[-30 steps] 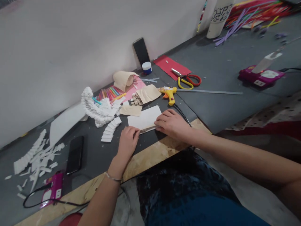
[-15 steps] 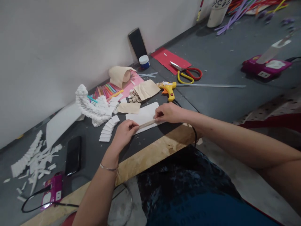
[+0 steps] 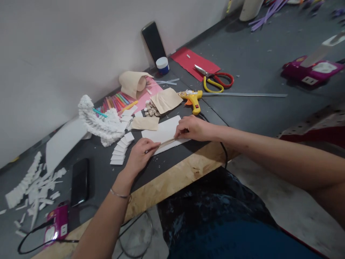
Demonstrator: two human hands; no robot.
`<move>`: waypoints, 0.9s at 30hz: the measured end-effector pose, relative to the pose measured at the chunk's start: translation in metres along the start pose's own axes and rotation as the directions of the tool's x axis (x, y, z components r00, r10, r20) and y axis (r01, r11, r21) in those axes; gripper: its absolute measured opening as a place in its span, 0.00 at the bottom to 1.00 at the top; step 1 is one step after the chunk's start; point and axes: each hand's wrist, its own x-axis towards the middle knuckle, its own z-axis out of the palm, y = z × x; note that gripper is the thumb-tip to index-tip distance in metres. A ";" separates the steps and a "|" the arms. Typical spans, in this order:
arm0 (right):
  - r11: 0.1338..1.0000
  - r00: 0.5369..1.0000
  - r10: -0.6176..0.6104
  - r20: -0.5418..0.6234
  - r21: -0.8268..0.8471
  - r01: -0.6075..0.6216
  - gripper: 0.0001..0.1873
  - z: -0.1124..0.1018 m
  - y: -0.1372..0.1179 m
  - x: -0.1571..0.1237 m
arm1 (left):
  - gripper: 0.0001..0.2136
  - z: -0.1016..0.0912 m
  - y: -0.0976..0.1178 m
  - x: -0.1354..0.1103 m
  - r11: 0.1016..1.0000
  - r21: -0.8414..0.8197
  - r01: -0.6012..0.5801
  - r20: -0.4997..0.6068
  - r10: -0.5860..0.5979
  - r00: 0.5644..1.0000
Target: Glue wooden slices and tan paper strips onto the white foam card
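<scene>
My left hand (image 3: 141, 153) and my right hand (image 3: 192, 127) pinch the two ends of a thin beige strip (image 3: 167, 142). Whether it is rolled or folded I cannot tell. It lies low over the front part of a white sheet (image 3: 167, 128) on the dark table. Just behind the sheet are a flat beige piece (image 3: 146, 123) and another beige piece (image 3: 167, 100) beside small pebble-like lumps (image 3: 151, 109). Left of my left hand, small white cards (image 3: 121, 149) lie in a curved, overlapping row.
Behind the sheet lies a yellow glue gun (image 3: 194, 101), its cord running past my right wrist. Scissors (image 3: 214, 80) rest partly on red paper (image 3: 185, 59). A white fluffy piece (image 3: 101, 126), a phone (image 3: 80, 181) and a purple device (image 3: 57, 223) occupy the left side.
Both hands still pinch the strip over the white sheet. The fingers of my left hand reach slightly further along it. The view has shifted a little.
</scene>
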 end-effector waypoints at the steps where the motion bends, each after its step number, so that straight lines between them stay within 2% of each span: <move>1: 1.000 1.000 -0.030 -0.008 0.008 0.030 0.08 0.001 0.002 -0.001 | 0.10 0.001 -0.002 -0.001 0.999 0.021 -0.040 -0.005 0.041 0.999; 5: 0.993 0.992 -0.117 -0.037 -0.032 0.116 0.10 0.004 0.008 -0.004 | 0.11 0.002 -0.006 -0.004 0.977 0.116 -0.177 -0.010 0.179 0.984; 8: 0.980 0.984 -0.173 -0.034 -0.104 0.169 0.12 0.004 0.009 -0.006 | 0.12 0.002 -0.006 -0.004 0.963 0.156 -0.218 -0.006 0.222 0.975; 10: 0.969 0.980 -0.199 -0.024 -0.156 0.193 0.13 0.005 0.010 -0.006 | 0.12 0.001 -0.004 -0.003 0.963 0.188 -0.193 0.025 0.192 0.981; 15: 0.920 0.965 -0.260 0.020 -0.300 0.254 0.16 0.006 0.009 -0.006 | 0.17 -0.003 0.003 -0.001 0.967 0.250 -0.055 0.157 0.015 0.988; 17: 0.892 0.957 -0.289 0.036 -0.354 0.283 0.18 0.004 0.007 -0.008 | 0.18 -0.003 0.003 -0.002 0.963 0.264 -0.055 0.173 0.008 0.985; 22: 0.815 0.920 -0.381 0.089 -0.437 0.380 0.17 -0.004 -0.002 -0.014 | 0.17 -0.001 -0.004 -0.008 0.925 0.327 -0.195 0.163 0.148 0.975; 27: 0.765 0.908 -0.401 0.124 -0.500 0.406 0.19 -0.007 -0.010 -0.021 | 0.16 -0.001 -0.006 -0.013 0.888 0.372 -0.270 0.155 0.227 0.961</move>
